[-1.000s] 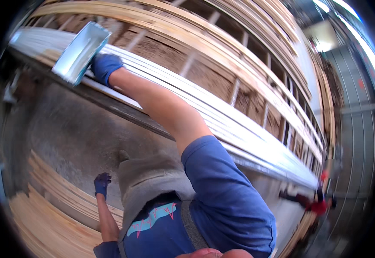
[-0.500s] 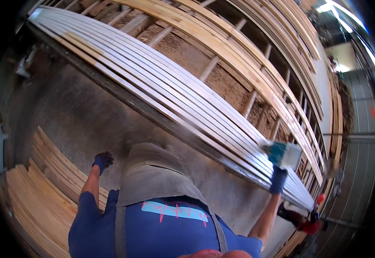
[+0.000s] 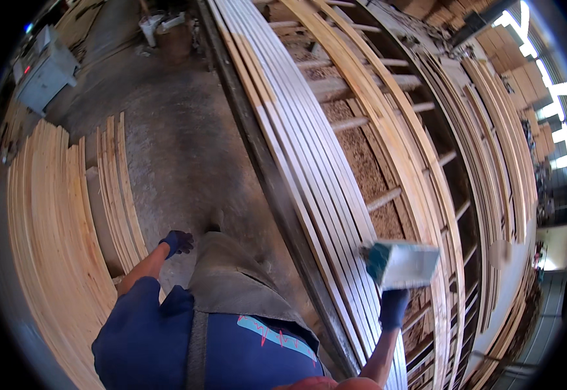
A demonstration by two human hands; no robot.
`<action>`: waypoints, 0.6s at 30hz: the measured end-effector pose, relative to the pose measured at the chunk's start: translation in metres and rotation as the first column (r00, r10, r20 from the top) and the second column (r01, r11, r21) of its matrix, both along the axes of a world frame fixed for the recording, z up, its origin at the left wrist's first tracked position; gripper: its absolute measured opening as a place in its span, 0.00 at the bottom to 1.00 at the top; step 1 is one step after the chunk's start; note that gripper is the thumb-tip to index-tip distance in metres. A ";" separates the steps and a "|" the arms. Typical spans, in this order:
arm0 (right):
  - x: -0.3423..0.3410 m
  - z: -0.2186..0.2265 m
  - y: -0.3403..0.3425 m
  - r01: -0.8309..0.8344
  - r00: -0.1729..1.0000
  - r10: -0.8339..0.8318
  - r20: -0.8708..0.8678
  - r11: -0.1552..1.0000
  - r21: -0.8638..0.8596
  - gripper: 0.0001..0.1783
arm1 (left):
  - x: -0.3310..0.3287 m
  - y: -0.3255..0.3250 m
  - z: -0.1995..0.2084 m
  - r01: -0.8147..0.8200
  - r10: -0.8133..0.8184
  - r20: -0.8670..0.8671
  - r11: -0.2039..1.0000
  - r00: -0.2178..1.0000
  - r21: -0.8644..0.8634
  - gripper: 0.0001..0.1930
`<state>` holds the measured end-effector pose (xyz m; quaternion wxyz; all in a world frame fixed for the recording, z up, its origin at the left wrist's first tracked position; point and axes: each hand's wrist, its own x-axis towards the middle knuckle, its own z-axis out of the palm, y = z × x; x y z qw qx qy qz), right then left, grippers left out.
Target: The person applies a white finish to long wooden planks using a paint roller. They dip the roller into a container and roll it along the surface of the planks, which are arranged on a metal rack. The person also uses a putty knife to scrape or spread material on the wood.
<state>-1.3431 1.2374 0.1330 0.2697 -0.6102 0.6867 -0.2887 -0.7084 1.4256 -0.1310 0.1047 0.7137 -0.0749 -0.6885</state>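
Note:
My right hand (image 3: 394, 308), in a dark blue glove, grips a box-like teal and white container (image 3: 408, 265) from its near side. The container is tilted over a row of long narrow boards (image 3: 326, 156) laid side by side. Most of these boards look whitish and shiny, with a bare yellow wood patch (image 3: 257, 71) toward the far end. A blurred pale edge at the container's left side is close to the boards; whether it touches them I cannot tell. My left hand (image 3: 179, 242), also gloved, hangs over the floor with fingers apart and nothing in it.
A dark rail (image 3: 261, 175) edges the near side of the boards. To their right, bare planks (image 3: 387, 123) lie on a rack with crossbars (image 3: 384, 199) over brown debris. Stacked planks (image 3: 52, 214) stand at left, with a grey cabinet (image 3: 46, 75) and a white bucket (image 3: 151, 29) farther off.
My view has turned, so the boards now run more upright in it. The container stays in my right hand and has shifted along the boards. My left hand remains free.

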 end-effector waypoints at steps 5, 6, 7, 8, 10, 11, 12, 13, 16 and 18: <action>0.200 0.004 -0.189 -0.283 0.886 0.229 -0.403 0.956 -0.079 0.20 | 0.045 0.030 -0.043 -0.206 0.202 -0.046 0.973 0.978 -0.105 0.18; 0.238 0.007 -0.216 -0.343 0.865 0.268 -0.425 0.933 -0.110 0.20 | 0.054 0.022 -0.043 -0.170 0.169 -0.021 0.979 0.985 -0.116 0.18; 0.269 0.008 -0.241 -0.391 0.845 0.294 -0.446 0.909 -0.143 0.21 | 0.066 0.010 -0.038 -0.122 0.125 0.009 0.984 0.992 -0.129 0.18; 0.290 0.002 -0.265 -0.410 0.832 0.309 -0.461 0.902 -0.135 0.22 | 0.077 -0.002 -0.031 -0.073 0.078 0.036 0.987 0.996 -0.141 0.18; 0.286 -0.024 -0.314 -0.560 0.773 0.336 -0.538 0.761 -0.329 0.21 | 0.114 -0.042 -0.024 -0.026 0.024 -0.014 0.983 1.000 -0.183 0.18; 0.317 -0.018 -0.314 -0.493 0.827 0.334 -0.453 0.818 -0.297 0.20 | 0.136 -0.037 -0.025 -0.062 0.058 -0.027 0.982 0.998 -0.178 0.18; 0.337 -0.010 -0.305 -0.421 0.875 0.315 -0.368 0.870 -0.256 0.19 | 0.161 -0.027 -0.025 -0.181 0.169 -0.087 0.970 0.982 -0.162 0.19; 0.355 0.005 -0.293 -0.351 0.914 0.286 -0.288 0.914 -0.206 0.18 | 0.190 -0.010 -0.035 -0.298 0.278 -0.148 0.944 0.949 -0.141 0.20; 0.336 0.021 -0.244 -0.385 0.908 0.321 -0.269 0.892 -0.237 0.14 | 0.221 -0.001 -0.041 -0.463 0.460 -0.072 0.885 0.885 -0.041 0.22; 0.323 0.044 -0.195 -0.373 0.897 0.294 -0.330 0.904 -0.209 0.14 | 0.241 0.000 -0.041 -0.460 0.460 0.016 0.886 0.888 0.050 0.23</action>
